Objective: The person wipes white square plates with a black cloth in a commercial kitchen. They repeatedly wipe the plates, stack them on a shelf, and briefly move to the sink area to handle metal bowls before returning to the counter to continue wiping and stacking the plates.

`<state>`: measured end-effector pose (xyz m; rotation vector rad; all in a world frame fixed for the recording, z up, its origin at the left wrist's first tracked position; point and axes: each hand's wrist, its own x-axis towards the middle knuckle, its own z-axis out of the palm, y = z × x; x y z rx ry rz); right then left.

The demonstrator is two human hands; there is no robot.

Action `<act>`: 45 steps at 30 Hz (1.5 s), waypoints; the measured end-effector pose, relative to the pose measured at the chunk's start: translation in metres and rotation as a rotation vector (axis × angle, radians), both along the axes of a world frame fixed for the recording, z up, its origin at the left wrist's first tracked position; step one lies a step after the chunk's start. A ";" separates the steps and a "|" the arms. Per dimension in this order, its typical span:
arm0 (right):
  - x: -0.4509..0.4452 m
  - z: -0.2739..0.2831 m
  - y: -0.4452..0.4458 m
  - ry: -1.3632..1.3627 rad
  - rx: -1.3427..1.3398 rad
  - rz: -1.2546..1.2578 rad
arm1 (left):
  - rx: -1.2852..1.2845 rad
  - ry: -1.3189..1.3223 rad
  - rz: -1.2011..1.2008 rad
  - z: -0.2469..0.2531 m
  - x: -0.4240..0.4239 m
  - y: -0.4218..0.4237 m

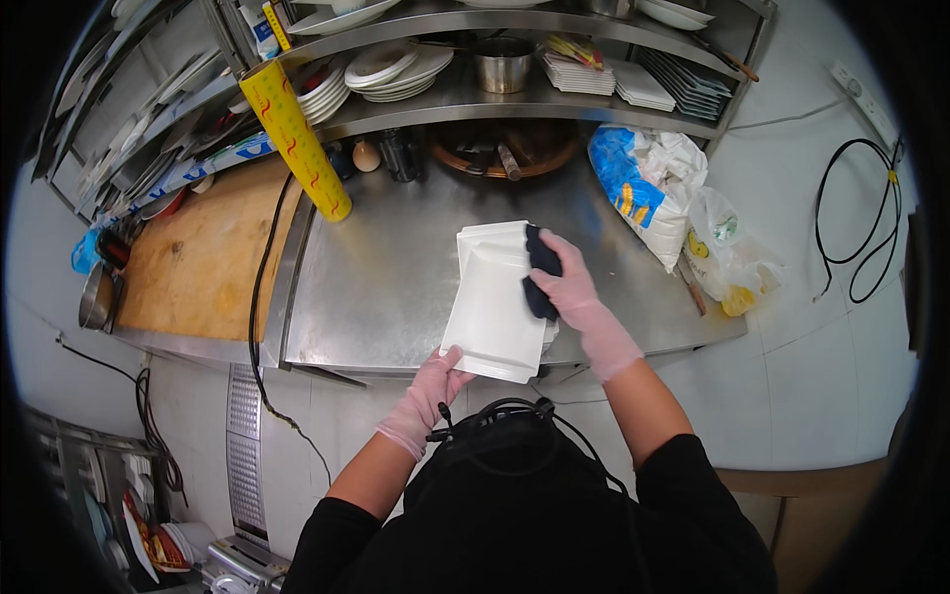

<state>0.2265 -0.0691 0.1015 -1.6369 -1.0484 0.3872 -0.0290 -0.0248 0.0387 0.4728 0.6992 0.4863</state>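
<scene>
A white rectangular plate [496, 312] is tilted over the front of the steel worktop [371, 289]. My left hand [436, 382], in a thin pink glove, grips its near left corner with the thumb on top. My right hand [571, 286], gloved alike, holds a dark cloth [542, 271] against the plate's right edge. Beneath and behind it shows another white plate [490, 232], turned at a slight angle. More white edges peek out under the cloth at the right; how many plates lie there is hidden.
A yellow printed roll [297, 141] stands at the back left, beside a wooden board [204, 245]. A blue-and-white sack [653, 185] and plastic bags [731, 252] sit at the right. Behind are a round brown tray [549, 160] and a steel shelf [445, 104] with dishes. A black cable [260, 297] hangs over the edge.
</scene>
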 end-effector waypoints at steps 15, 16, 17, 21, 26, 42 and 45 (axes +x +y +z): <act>-0.110 -0.007 0.003 -0.437 -0.358 0.500 | 0.017 0.066 -0.021 0.003 -0.004 -0.002; -0.110 -0.008 -0.006 -0.406 -0.375 0.531 | -0.001 0.024 0.012 0.012 -0.002 -0.006; -0.108 -0.009 -0.015 -0.375 -0.393 0.561 | 0.006 0.018 -0.005 0.015 -0.001 -0.008; -0.069 0.001 -0.038 -0.391 -0.399 0.777 | 0.025 -0.008 -0.038 0.008 -0.004 -0.009; -0.013 0.033 -0.057 -0.523 -0.585 0.680 | 0.087 0.162 0.063 0.025 -0.009 -0.007; -0.020 -0.030 -0.020 -0.120 -0.088 0.272 | 0.195 0.038 0.374 0.081 -0.014 0.005; -0.021 0.011 -0.041 0.662 -0.176 0.389 | 0.150 -0.015 0.320 0.079 0.014 -0.002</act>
